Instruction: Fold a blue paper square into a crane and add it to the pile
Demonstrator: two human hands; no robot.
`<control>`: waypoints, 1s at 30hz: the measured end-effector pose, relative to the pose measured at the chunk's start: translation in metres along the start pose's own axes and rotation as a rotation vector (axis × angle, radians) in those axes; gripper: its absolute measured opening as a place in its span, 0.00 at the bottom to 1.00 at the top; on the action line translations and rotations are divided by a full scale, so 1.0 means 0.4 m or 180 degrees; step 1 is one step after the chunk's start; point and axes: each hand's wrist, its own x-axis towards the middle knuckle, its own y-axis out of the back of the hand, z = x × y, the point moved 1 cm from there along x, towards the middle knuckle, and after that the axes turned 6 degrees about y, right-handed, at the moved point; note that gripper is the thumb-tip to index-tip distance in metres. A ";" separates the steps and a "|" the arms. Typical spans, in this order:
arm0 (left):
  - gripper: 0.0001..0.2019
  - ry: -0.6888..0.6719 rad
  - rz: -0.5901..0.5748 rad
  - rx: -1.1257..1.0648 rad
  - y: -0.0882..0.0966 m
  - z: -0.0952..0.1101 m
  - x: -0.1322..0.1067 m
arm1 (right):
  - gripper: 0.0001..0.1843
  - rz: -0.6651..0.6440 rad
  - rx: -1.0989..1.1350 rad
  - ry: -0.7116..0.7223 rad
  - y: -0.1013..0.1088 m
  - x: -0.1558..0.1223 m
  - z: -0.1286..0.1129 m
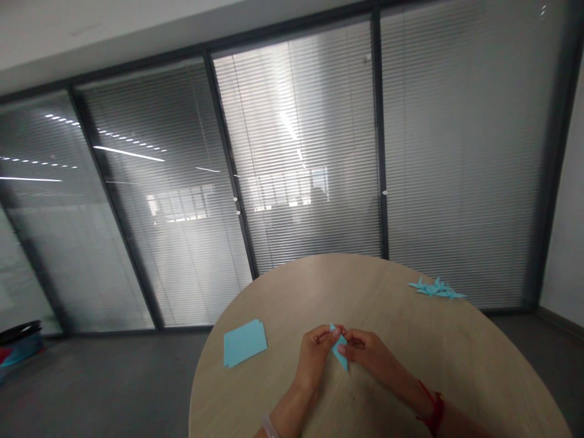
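Observation:
Between my two hands is a small folded piece of light blue paper point(340, 354), a narrow pointed shape with one tip aimed down toward me. My left hand point(316, 344) pinches its upper left part, thumb on top. From the other side, my right hand point(365, 348) grips the paper's right edge between thumb and fingers. Both hands are just over the round table, fingertips nearly meeting. The fingers hide part of the paper, so its full fold cannot be made out.
A stack of light blue paper sheets point(245, 343) lies left of my hands on the round wooden table point(328, 280). Near the far right edge sits a pile of folded blue paper pieces point(437, 288). Glass panels with blinds point(301, 146) stand behind the table.

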 end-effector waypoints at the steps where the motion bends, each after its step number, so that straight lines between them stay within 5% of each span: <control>1: 0.18 0.0001 0.0017 -0.0032 -0.003 0.001 -0.003 | 0.20 -0.0007 0.0025 -0.0023 -0.001 0.002 0.006; 20: 0.21 0.0098 0.0244 -0.0474 -0.022 -0.019 -0.015 | 0.20 -0.0448 0.0362 -0.0026 -0.009 -0.011 -0.041; 30: 0.18 -0.0057 0.0614 -0.0467 -0.026 -0.002 -0.021 | 0.19 -0.0456 0.0539 -0.0381 -0.020 -0.002 0.015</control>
